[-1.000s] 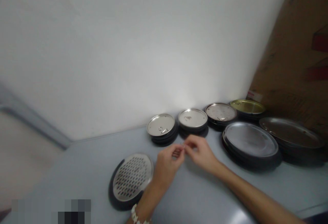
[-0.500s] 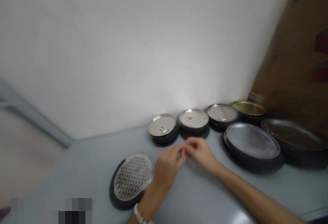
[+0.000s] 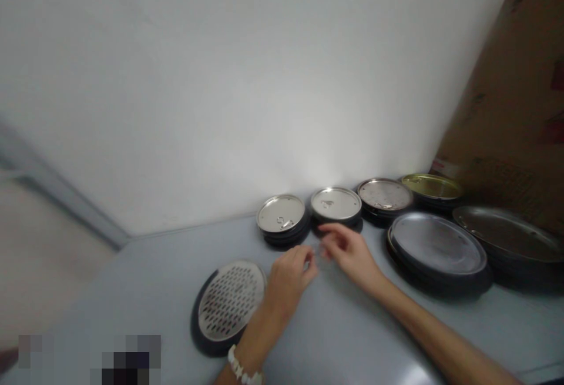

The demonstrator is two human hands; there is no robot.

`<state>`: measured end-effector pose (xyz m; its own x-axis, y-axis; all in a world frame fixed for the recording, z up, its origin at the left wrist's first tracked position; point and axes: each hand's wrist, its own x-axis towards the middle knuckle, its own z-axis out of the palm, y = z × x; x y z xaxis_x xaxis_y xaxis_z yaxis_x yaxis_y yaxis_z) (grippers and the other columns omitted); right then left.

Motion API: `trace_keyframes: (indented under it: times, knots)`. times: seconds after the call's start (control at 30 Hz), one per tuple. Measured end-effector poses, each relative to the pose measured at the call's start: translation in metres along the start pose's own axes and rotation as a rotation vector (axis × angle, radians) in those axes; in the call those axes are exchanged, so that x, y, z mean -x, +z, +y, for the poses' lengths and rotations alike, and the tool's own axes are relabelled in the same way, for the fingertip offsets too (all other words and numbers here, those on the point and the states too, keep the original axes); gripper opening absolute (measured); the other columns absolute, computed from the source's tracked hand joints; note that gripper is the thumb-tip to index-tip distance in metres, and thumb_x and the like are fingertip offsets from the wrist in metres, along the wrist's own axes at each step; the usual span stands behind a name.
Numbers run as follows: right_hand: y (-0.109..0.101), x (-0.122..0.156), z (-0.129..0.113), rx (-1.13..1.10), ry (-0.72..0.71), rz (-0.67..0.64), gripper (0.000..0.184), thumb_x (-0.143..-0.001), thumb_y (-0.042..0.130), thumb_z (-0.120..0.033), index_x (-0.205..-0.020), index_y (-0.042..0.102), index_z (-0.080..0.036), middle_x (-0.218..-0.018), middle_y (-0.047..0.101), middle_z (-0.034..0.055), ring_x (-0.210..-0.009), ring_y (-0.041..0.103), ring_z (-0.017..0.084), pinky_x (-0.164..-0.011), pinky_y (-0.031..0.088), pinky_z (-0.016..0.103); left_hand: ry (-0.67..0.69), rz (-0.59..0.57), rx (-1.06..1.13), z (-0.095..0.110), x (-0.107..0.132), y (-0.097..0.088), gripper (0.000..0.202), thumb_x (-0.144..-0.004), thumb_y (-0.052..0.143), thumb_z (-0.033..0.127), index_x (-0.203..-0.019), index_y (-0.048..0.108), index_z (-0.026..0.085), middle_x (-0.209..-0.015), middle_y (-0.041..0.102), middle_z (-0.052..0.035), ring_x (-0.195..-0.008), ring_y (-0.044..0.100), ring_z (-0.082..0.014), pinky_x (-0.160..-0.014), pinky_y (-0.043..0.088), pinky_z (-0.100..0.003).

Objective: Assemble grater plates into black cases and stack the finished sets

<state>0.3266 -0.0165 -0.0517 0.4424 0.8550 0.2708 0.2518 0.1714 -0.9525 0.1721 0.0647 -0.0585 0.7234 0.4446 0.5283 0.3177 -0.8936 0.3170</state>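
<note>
- Beside your left hand [image 3: 288, 276], the holed metal disc [image 3: 231, 300] lies on the table [image 3: 335, 338], its edge partly hidden by your arm; best to lift clear of it.
- That hand is shaped in a pinch; your right hand [image 3: 350, 253] curls loosely, just apart. The blur hides whether either grips anything small.
- For fine fingertip work, I'd brace the left, move only the right, and mind the lid stack [image 3: 336, 204] behind.
</note>
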Motion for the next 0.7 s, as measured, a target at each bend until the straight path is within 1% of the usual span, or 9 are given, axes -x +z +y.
trace_keyframes:
  times: [0.03,0.1,0.17,0.2,0.3,0.4,0.5,0.7]
  knots:
    - [0.0002,0.0008,-0.0003,0.019,-0.002,-0.009,0.025,-0.085,0.058,-0.029,-0.105,0.064,-0.017,-0.067,0.068,-0.0001,-0.060,0.066,0.017,-0.059,0.051,0.027,0.000,-0.016,-0.004,-0.0005,-0.0002,-0.0003,0.015,-0.082,0.057,0.005,-0.085,0.063,0.018,-0.078,0.071,-0.0024,-0.072,0.068,-0.0174,-0.069,0.054,-0.027]
    - [0.0008,0.0024,-0.0006,0.094,-0.017,-0.038,0.015,-0.086,0.058,-0.028,-0.094,0.066,-0.018,-0.066,0.069,0.0012,-0.060,0.066,0.017,-0.060,0.052,0.027,-0.001,-0.037,0.011,-0.0015,-0.0008,-0.0009,0.015,-0.082,0.057,0.006,-0.085,0.064,0.018,-0.080,0.072,-0.0028,-0.073,0.069,-0.0177,-0.070,0.054,-0.027]
    - [0.0008,0.0039,-0.0010,0.197,-0.076,-0.073,0.014,-0.088,0.055,-0.026,-0.084,0.067,-0.019,-0.069,0.071,0.0032,-0.061,0.066,0.017,-0.061,0.051,0.028,-0.004,-0.044,0.048,-0.0025,-0.0012,-0.0014,0.016,-0.083,0.057,0.006,-0.087,0.065,0.019,-0.082,0.072,-0.0031,-0.074,0.070,-0.0174,-0.072,0.055,-0.026]
    - [0.0005,0.0046,-0.0012,0.248,-0.120,-0.085,0.016,-0.089,0.054,-0.025,-0.084,0.068,-0.019,-0.072,0.072,0.0043,-0.062,0.066,0.017,-0.062,0.051,0.028,-0.005,-0.043,0.062,-0.0030,-0.0014,-0.0018,0.016,-0.083,0.057,0.006,-0.088,0.065,0.019,-0.082,0.073,-0.0032,-0.074,0.070,-0.0172,-0.073,0.055,-0.026]
    - [-0.0017,0.0064,-0.0014,0.378,-0.242,-0.096,0.019,-0.091,0.050,-0.021,-0.090,0.069,-0.018,-0.081,0.073,0.0066,-0.067,0.067,0.018,-0.065,0.050,0.028,-0.006,-0.041,0.055,-0.0040,-0.0016,-0.0026,0.016,-0.083,0.057,0.005,-0.087,0.065,0.018,-0.081,0.072,-0.0032,-0.074,0.069,-0.0172,-0.073,0.054,-0.026]
    - [-0.0037,0.0072,-0.0001,0.473,-0.317,-0.113,0.020,-0.091,0.050,-0.017,-0.092,0.069,-0.017,-0.081,0.072,0.0075,-0.071,0.066,0.019,-0.067,0.049,0.029,-0.008,-0.060,0.017,-0.0040,-0.0014,-0.0022,0.015,-0.083,0.057,0.005,-0.087,0.064,0.018,-0.081,0.071,-0.0036,-0.075,0.069,-0.0179,-0.072,0.054,-0.027]
    - [-0.0047,0.0071,0.0016,0.519,-0.360,-0.130,0.020,-0.091,0.049,-0.014,-0.092,0.069,-0.017,-0.082,0.071,0.0074,-0.073,0.065,0.019,-0.068,0.047,0.029,-0.004,-0.066,-0.035,-0.0034,-0.0010,-0.0003,0.014,-0.084,0.057,0.005,-0.088,0.063,0.017,-0.082,0.070,-0.0039,-0.076,0.069,-0.0187,-0.071,0.054,-0.028]
    - [-0.0048,0.0079,-0.0006,0.572,-0.372,-0.174,0.020,-0.092,0.048,-0.013,-0.088,0.068,-0.018,-0.076,0.065,0.0048,-0.071,0.061,0.017,-0.066,0.044,0.027,0.034,-0.078,-0.162,-0.0045,0.0013,0.0042,0.013,-0.087,0.054,0.007,-0.086,0.061,0.018,-0.078,0.068,-0.0029,-0.072,0.067,-0.0182,-0.070,0.054,-0.028]
